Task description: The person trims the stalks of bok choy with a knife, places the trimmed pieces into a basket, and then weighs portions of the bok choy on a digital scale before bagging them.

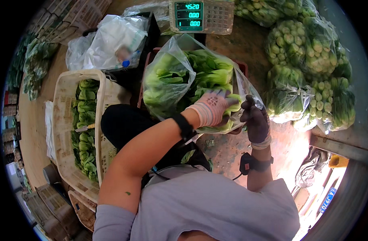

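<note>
In front of me, a see-through plastic bag (pixel 168 82) holding several bok choy (pixel 214 66) stands in a dark red crate (pixel 243 69) on the scale. My left hand (pixel 212 107), in a pale pink and white glove with grey fingertips, reaches into the bag's near right side. Its fingers curl over a bok choy's pale green stalks. To the right, my right hand (pixel 257 122), in a dark-palmed glove, has its fingers bent around the bag's edge and pinches the film. The stalk tips under my left palm are partly hidden.
A scale display (pixel 220 18) is lit beyond the bag. On the left, a white plastic crate (pixel 63 136) contains bok choy and a small knife (pixel 84 128). Plastic bags (pixel 111 44) lie on a black box. Filled vegetable bags (pixel 288 86) are piled at the right.
</note>
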Motion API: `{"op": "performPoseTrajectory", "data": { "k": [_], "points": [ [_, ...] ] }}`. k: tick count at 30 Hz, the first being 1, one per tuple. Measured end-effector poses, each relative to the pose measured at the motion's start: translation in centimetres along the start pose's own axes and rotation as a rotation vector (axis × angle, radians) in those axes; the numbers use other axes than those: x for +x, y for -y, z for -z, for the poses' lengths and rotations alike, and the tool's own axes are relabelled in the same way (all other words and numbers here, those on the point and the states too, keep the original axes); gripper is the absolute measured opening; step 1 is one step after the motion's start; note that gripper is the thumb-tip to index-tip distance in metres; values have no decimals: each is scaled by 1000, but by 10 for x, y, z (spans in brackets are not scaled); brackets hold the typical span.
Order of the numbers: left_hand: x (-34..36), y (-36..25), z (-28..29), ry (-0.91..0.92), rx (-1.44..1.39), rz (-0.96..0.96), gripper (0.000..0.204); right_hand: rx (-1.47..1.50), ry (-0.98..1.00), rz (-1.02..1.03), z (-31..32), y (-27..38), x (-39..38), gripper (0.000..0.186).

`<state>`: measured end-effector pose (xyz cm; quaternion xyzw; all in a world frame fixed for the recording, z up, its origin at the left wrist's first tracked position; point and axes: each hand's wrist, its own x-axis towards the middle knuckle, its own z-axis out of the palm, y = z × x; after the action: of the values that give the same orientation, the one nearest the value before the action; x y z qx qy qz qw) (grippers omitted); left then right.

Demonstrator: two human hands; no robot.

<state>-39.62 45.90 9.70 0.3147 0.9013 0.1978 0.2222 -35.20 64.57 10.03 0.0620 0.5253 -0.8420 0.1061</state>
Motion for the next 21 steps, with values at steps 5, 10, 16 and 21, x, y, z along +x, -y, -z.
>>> {"op": "performPoseTrajectory", "data": {
  "k": [5,10,16,21],
  "points": [
    [13,22,-30,-100,257,118,56,-21,11,7,3,1,3,37],
    [-6,38,-4,-104,331,61,54,-12,61,34,10,7,0,35],
    [-19,58,-35,-180,442,64,50,-81,194,-52,-9,5,12,49],
    [-47,40,11,-371,198,152,57,-466,58,-138,-12,31,8,43]
  ]
}}
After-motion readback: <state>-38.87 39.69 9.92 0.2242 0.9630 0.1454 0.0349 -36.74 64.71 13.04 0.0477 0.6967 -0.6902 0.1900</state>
